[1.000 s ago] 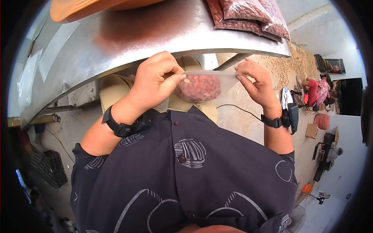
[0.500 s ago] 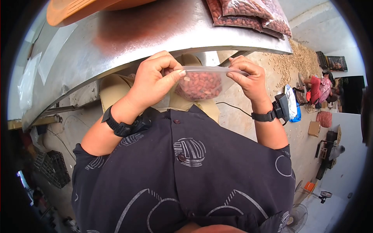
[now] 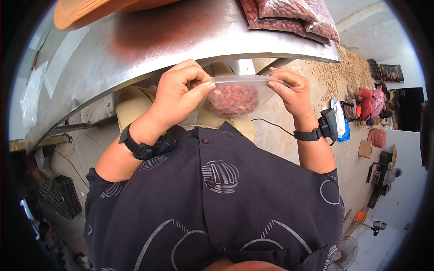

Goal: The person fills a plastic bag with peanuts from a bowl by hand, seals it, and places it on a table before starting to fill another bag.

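A clear plastic bag of red peanuts (image 3: pixel 233 98) hangs between my hands, above my lap and just off the table's front edge. My left hand (image 3: pixel 184 88) pinches the bag's top left corner between thumb and fingers. At the opposite top corner, my right hand (image 3: pixel 290 88) grips the edge in the same way. The top strip of the bag is stretched nearly straight between them. The peanuts have settled in the lower left of the bag, while its right side is slack plastic.
Several filled peanut bags (image 3: pixel 289 18) are stacked on the metal table (image 3: pixel 181 34) at its right end. An orange basin (image 3: pixel 90 11) sits at the back left. Peanuts (image 3: pixel 343 67) cover the floor to the right, near a person in red (image 3: pixel 373 101). A black crate (image 3: pixel 61 196) stands lower left.
My right hand has shifted very slightly to the right along the bag's top edge. The left hand keeps its pinch in the same place.
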{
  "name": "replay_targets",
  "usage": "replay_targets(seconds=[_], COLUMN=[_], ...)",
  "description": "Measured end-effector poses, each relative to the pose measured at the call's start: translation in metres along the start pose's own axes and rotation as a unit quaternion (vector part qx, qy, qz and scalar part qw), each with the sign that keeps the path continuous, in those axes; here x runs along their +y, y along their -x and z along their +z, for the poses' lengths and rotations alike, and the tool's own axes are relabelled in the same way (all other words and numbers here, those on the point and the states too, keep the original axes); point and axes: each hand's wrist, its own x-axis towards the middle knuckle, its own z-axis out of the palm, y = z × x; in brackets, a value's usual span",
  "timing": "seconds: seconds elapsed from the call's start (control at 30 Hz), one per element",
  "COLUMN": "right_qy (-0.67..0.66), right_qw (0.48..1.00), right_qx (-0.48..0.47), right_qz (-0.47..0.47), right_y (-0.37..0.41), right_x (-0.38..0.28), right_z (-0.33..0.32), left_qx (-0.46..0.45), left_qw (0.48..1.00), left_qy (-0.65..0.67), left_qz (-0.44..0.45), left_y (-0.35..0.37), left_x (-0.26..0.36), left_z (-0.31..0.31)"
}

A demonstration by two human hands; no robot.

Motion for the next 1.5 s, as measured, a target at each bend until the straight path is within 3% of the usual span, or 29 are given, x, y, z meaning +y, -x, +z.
replay_targets(seconds=[0.23, 0.33, 0.43, 0.53, 0.63, 0.77, 0.93, 1.03, 1.13, 1.23, 1.37, 1.5], right_qy=[0.000, -0.047, -0.181, -0.341, -0.326, -0.312, -0.339, -0.330, -0.285, -0.225, -0.184, -0.178], right_qw=[1.000, 0.995, 0.976, 0.923, 0.934, 0.943, 0.929, 0.933, 0.952, 0.969, 0.977, 0.977], right_qx=[0.008, 0.059, 0.061, 0.135, 0.096, 0.096, 0.125, 0.118, 0.108, 0.103, 0.102, 0.116], right_qz=[0.005, 0.066, 0.103, 0.114, 0.114, 0.061, 0.081, 0.076, 0.027, -0.019, -0.038, -0.030], right_y=[0.007, 0.017, 0.023, 0.027, 0.026, 0.022, 0.023, 0.022, 0.020, 0.017, 0.016, 0.021], right_x=[0.011, 0.019, 0.035, 0.035, 0.033, 0.036, 0.033, 0.032, 0.021, 0.014, 0.003, -0.006], right_z=[-0.018, -0.022, -0.028, -0.020, -0.008, 0.007, 0.016, 0.019, 0.022, 0.022, 0.025, 0.028], left_qx=[0.004, 0.000, -0.002, -0.001, -0.007, -0.020, -0.052, -0.002, 0.041, -0.013, -0.147, -0.152], left_qw=[1.000, 1.000, 1.000, 1.000, 0.999, 0.999, 0.993, 0.991, 0.993, 0.942, 0.891, 0.882], left_qy=[-0.002, 0.003, 0.004, 0.022, 0.037, 0.040, 0.082, 0.116, -0.049, -0.252, -0.392, -0.415], left_qz=[0.008, 0.007, 0.009, -0.002, -0.017, -0.028, -0.070, -0.062, 0.098, 0.220, 0.173, 0.165], left_y=[-0.001, -0.001, -0.003, -0.002, -0.003, -0.004, -0.007, -0.011, -0.021, -0.037, -0.049, -0.054], left_x=[0.000, -0.001, -0.002, -0.007, -0.006, -0.006, -0.008, -0.008, 0.014, 0.033, 0.058, 0.052], left_z=[0.000, 0.000, -0.001, -0.001, 0.000, 0.000, 0.004, 0.008, 0.003, 0.017, 0.042, 0.057])
